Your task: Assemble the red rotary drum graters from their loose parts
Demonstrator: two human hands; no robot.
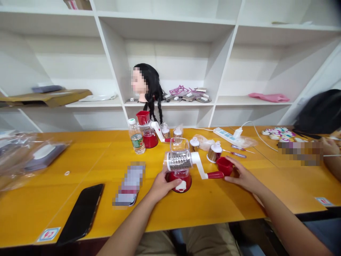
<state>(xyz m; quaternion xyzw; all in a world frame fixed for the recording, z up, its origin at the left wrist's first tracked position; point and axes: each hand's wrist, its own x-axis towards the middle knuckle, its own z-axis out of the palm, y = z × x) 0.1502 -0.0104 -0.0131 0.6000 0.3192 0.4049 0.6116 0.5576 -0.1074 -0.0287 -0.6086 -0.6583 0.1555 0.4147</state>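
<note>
A drum grater (pixel 179 160) with a clear hopper, a metal drum and a red base stands upright on the table. My left hand (pixel 162 186) grips the left side of its base, thumb at the white lever (pixel 182 185). The grater's white crank with its red handle (pixel 215 175) points right. My right hand (pixel 243 177) has its thumb and fingers around a red, cup-like food pusher (pixel 224 166), just beyond the handle's end. Behind lie metal grater drums (pixel 214 153) with white ends. A second drum grater (pixel 150 138) stands farther back.
A water bottle (pixel 137 138) stands beside the rear grater. Two phones (pixel 81 211) lie left. Screwdrivers (pixel 236 154) and a power strip (pixel 226 136) lie back right. White shelves (pixel 167 25) hold a mannequin head (pixel 146 81). Another person's hand (pixel 331 147) is at the right edge.
</note>
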